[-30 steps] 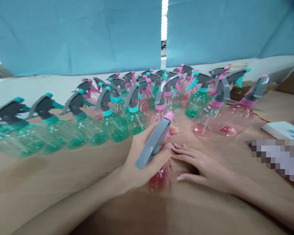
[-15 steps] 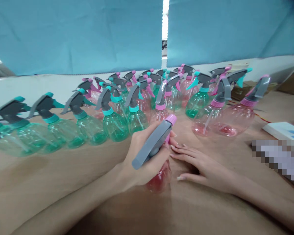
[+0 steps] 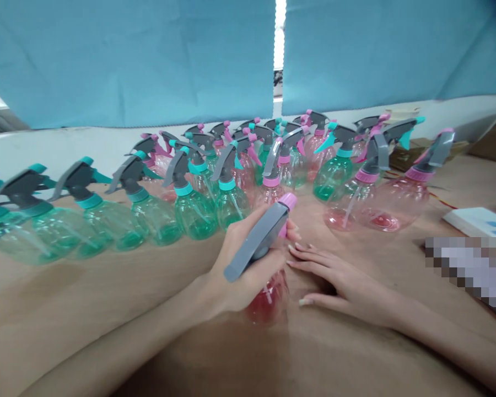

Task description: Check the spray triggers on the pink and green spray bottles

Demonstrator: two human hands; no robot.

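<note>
Gripping a pink spray bottle (image 3: 268,303) near you, your left hand (image 3: 243,264) sits just beside your right hand (image 3: 343,281), spread on the worktop (image 3: 128,292) stretching leftward to green bottles (image 3: 196,214); another pink bottle (image 3: 357,204) shows a tube (image 3: 349,212) inside.

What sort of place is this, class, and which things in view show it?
Probably a workroom or workshop: many look-alike spray bottles, green and pink, stand on a brown table, with a blue sheet behind.

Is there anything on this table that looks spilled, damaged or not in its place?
No spill or damage shows around the pink spray bottle in the left hand. Only a pixelated patch at the right edge looks odd: it hides whatever lies there.
</note>
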